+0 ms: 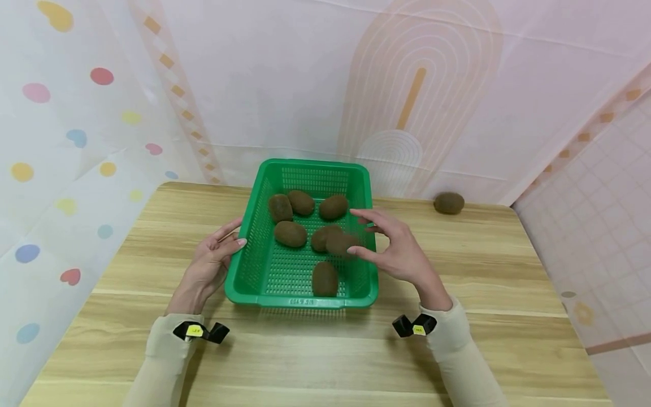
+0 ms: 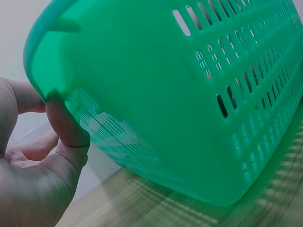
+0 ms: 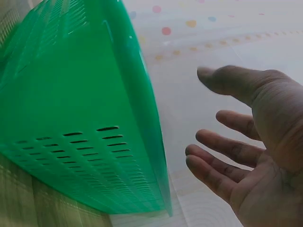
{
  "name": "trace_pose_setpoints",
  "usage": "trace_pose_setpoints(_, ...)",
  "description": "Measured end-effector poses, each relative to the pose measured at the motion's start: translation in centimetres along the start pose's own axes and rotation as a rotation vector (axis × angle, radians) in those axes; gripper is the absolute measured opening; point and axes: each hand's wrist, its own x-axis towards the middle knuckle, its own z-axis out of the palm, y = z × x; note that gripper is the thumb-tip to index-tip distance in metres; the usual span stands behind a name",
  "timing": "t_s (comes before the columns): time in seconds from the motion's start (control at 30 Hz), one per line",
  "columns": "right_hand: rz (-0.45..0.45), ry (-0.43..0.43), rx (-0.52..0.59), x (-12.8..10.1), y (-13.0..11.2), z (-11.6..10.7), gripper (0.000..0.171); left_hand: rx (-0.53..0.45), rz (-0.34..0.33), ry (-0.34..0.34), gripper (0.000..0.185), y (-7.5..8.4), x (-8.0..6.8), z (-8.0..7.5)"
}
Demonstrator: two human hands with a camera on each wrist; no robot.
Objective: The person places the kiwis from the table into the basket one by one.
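A green slotted basket [image 1: 300, 301] stands mid-table and holds several brown kiwis [image 1: 290, 233]. My left hand [image 1: 235, 236] rests against its left wall with straight fingers; in the left wrist view the thumb [image 2: 66, 127] presses on the basket's [image 2: 165, 94] outer side. Over the right rim hovers my right hand [image 1: 363, 232], fingers spread and holding nothing. A blurred kiwi [image 1: 339, 244] lies just off its fingertips, inside the basket. From the right wrist, the empty palm [image 3: 199, 113] faces the basket wall [image 3: 71, 94].
One more kiwi [image 1: 448, 202] lies alone on the wooden table [image 1: 488, 265] at its far right edge, by the patterned backdrop. Curtains close in the left, back and right sides. Bare tabletop runs in front of the basket.
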Motion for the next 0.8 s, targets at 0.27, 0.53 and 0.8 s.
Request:
trace_pose_setpoints(0.27, -0.001, 0.021, -0.056, -0.1, 0.0, -0.7, 0.077, -0.008, 0.001, -0.004, 0.064, -0.1, 0.1, 0.0)
trace_pose_setpoints(0.53, 0.051, 0.061, -0.13, -0.3, 1.1, -1.8, 0.083, 0.006, -0.001, 0.001, 0.064, 0.0, 0.0, 0.0)
trace_pose_setpoints(0.8, 0.105, 0.153, -0.181, -0.5, 2.5, -3.2, 0.091, 0.021, -0.014, 0.012, 0.065, 0.0, 0.0, -0.1)
